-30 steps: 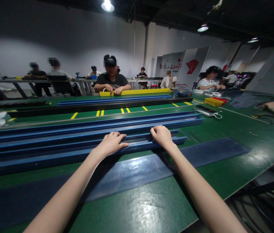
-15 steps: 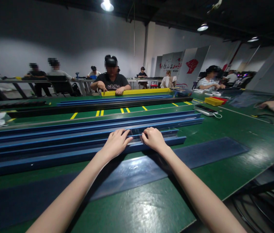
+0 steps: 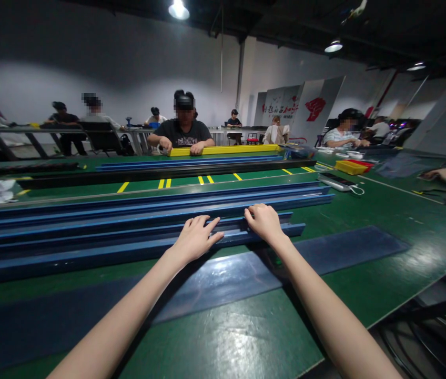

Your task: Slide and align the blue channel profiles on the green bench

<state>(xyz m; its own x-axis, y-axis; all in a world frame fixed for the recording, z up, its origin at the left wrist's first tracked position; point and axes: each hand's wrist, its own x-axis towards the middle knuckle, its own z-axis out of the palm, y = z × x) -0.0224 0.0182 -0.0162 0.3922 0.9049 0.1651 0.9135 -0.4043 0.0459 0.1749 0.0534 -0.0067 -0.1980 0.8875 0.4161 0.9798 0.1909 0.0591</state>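
Observation:
Two long blue channel strips lie across the green table (image 3: 365,210), roughly parallel. My left hand (image 3: 196,237) rests over the nearer blue channel (image 3: 108,254), palm down, with its fingers spread and thumb apart. Further along the same channel is my right hand (image 3: 265,223), its fingers bent and drawn together at the channel's far wall. Whatever those fingers may hold is hidden. Behind both hands runs the farther blue channel (image 3: 305,200). A flat, see-through plastic sheet strip (image 3: 345,249) lies under my forearms, shining in the middle.
Across the table a person (image 3: 184,126) handles a yellow channel (image 3: 226,150). A long black strip (image 3: 160,172) lies before them. To the right are a phone (image 3: 335,180) with a white cable, a yellow tray (image 3: 350,167) and another person's hand (image 3: 442,173).
My hands have moved apart, the right one going right along the channel. My left fingers have spread wider. The view has shifted slightly.

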